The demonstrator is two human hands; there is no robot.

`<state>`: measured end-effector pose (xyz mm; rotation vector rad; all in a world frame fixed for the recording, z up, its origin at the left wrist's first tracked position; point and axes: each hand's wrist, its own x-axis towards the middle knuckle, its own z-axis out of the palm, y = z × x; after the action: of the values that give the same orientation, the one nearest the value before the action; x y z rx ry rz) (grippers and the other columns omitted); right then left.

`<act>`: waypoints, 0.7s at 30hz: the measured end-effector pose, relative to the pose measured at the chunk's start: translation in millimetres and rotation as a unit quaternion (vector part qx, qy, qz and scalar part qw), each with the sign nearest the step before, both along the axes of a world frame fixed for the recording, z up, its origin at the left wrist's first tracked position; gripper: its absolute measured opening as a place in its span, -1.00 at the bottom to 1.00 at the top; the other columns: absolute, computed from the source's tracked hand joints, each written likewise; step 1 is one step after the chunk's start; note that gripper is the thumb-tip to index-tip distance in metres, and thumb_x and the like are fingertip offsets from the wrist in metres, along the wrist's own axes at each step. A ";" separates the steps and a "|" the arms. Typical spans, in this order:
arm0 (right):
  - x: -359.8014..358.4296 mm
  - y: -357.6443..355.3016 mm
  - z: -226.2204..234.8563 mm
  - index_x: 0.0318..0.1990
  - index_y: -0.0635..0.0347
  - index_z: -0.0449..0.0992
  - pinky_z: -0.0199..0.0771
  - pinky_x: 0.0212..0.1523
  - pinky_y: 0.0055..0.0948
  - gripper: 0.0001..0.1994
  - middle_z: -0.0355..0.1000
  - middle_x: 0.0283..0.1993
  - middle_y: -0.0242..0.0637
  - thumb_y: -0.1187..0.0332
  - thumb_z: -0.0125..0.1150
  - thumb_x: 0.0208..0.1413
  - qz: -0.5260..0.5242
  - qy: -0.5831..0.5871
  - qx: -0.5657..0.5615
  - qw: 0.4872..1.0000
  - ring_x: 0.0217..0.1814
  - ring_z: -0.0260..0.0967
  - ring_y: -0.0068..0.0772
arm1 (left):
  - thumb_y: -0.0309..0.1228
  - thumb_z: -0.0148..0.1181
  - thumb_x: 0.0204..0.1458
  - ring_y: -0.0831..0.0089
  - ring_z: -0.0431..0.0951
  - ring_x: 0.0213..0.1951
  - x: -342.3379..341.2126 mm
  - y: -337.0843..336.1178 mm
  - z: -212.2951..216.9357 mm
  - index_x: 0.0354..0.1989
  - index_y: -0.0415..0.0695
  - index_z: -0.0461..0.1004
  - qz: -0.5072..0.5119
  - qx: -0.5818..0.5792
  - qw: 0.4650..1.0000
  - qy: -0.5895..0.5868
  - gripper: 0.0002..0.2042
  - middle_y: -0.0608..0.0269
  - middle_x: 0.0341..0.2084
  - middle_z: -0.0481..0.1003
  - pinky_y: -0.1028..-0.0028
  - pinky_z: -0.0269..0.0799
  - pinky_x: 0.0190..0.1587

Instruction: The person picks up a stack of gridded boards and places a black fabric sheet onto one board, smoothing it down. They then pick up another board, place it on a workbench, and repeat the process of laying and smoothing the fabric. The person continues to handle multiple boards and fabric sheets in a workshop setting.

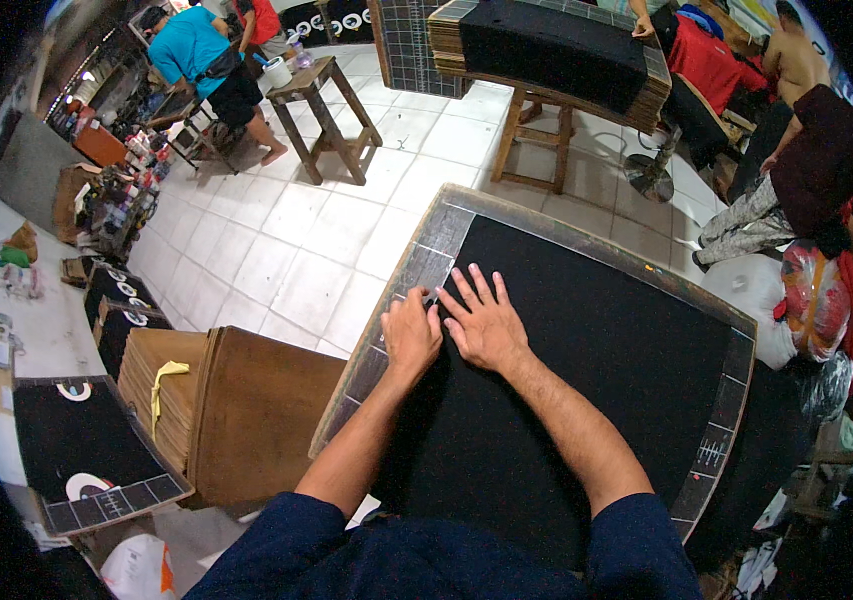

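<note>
Pressing black fabric flat on the printing board

Resting side by side, both hands sit on the black fabric (pixel 587 350) covering the gridded board (pixel 427 265); the right hand (pixel 485 322) lies flat, fingers spread; the left hand (pixel 412 335) is curled at the fabric's left edge, fingertips tucked, though whether it pinches the cloth cannot be told; a brown board stack (pixel 247 410) stands just beside the board.

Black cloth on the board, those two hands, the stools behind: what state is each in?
Black cloth: spread flat on the gridded board.
Left hand: curled at the cloth's left edge.
Right hand: flat, fingers spread, pressing the cloth.
Wooden stool: upright, white container on it.
</note>
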<state>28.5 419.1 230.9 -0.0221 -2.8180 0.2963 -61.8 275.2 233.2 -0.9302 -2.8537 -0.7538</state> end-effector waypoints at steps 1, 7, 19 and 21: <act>4.2 -7.8 1.0 0.40 -0.09 0.34 -0.15 0.53 0.25 -0.47 0.09 0.54 -0.09 0.06 0.02 0.31 0.009 -0.011 0.001 1.000 0.62 -0.10 0.09 | -0.33 0.19 0.17 0.02 0.52 -0.11 5.3 -10.7 0.1 0.07 -0.14 0.41 0.000 0.007 1.000 0.001 -0.67 0.02 -0.19 0.58 0.03 0.30 -0.07; 29.7 -52.9 7.4 0.42 -0.08 0.31 -0.16 0.54 0.24 -0.44 0.09 0.54 -0.09 0.05 0.06 0.30 0.047 -0.018 -0.001 0.999 0.62 -0.12 0.07 | -0.36 0.20 0.16 0.04 0.51 -0.14 43.9 -73.4 5.3 0.11 -0.14 0.39 0.015 0.008 1.000 -0.008 -0.64 0.05 -0.23 0.57 0.05 0.30 -0.09; 78.3 -138.4 18.6 0.44 -0.07 0.27 -0.16 0.53 0.25 -0.42 0.04 0.57 -0.10 0.06 0.08 0.30 0.099 -0.063 0.015 0.993 0.64 -0.16 0.06 | -0.40 0.20 0.16 0.07 0.51 -0.14 107.3 -173.1 19.1 0.14 -0.14 0.40 0.034 0.052 0.995 -0.079 -0.63 0.07 -0.22 0.57 0.09 0.30 -0.06; 85.2 -149.7 19.9 0.44 -0.08 0.26 -0.17 0.54 0.24 -0.42 0.04 0.57 -0.11 0.05 0.07 0.30 0.103 -0.071 0.015 0.992 0.64 -0.16 0.05 | -0.41 0.20 0.15 0.08 0.51 -0.13 116.3 -184.6 19.3 0.15 -0.14 0.40 0.040 0.049 0.994 -0.084 -0.62 0.08 -0.22 0.57 0.09 0.29 -0.05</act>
<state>113.7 269.3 250.8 0.2652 -2.9709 0.3087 54.5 90.6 252.4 -0.7695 -2.9435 -0.9974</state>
